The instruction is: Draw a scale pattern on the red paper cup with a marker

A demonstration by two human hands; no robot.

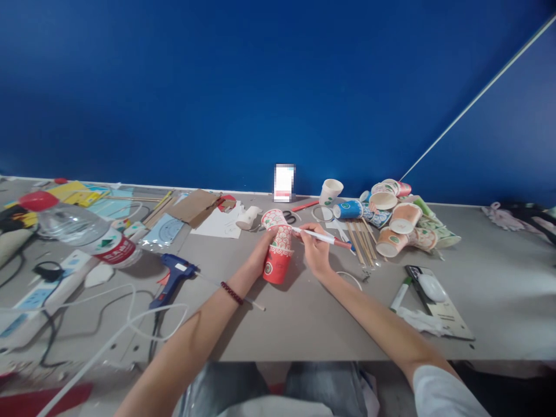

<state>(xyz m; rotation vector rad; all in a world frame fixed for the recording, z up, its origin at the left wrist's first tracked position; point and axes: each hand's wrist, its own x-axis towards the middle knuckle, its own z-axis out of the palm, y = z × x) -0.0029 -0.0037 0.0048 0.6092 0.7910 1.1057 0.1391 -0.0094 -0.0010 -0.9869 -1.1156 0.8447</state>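
Hands working on one red paper cup [278,249] with one pen [324,236].
Left hand [260,252] is gripping the cup's side; right hand [315,249] is pinching the pen, tip touching the cup rim.

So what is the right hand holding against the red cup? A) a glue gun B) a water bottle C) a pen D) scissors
C: the right hand grips a white pen whose tip touches the red cup, which the left hand steadies. The glue gun lies on the table, apart from both hands.
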